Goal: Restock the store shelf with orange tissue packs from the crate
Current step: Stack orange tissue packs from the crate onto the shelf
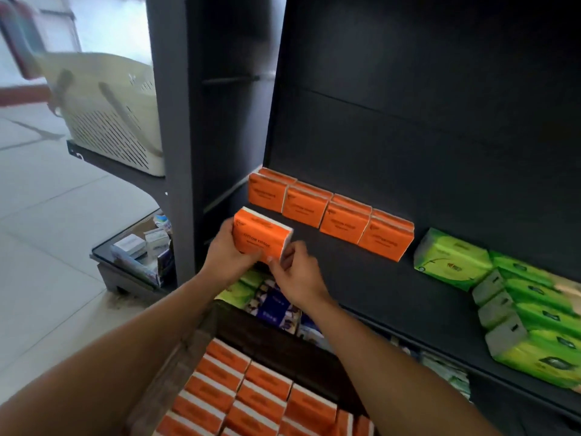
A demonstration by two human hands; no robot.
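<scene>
The orange pack point(262, 236), judged light, soft and slick-wrapped, is held just above the shelf's point(361, 278) front-left corner, gripped at its left end by the left hand point(228, 251) and pinched at its right end by the right hand point(295, 272), best taken by its short ends.

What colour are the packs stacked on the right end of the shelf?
Green, with grey-white ends, seen in the head view: green packs on the dark shelf.

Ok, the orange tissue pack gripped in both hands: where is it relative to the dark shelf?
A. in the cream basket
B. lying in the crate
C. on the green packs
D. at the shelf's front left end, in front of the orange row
D: both the left hand and right hand hold the orange tissue pack at the dark shelf's front left, before the row of orange packs.
</scene>
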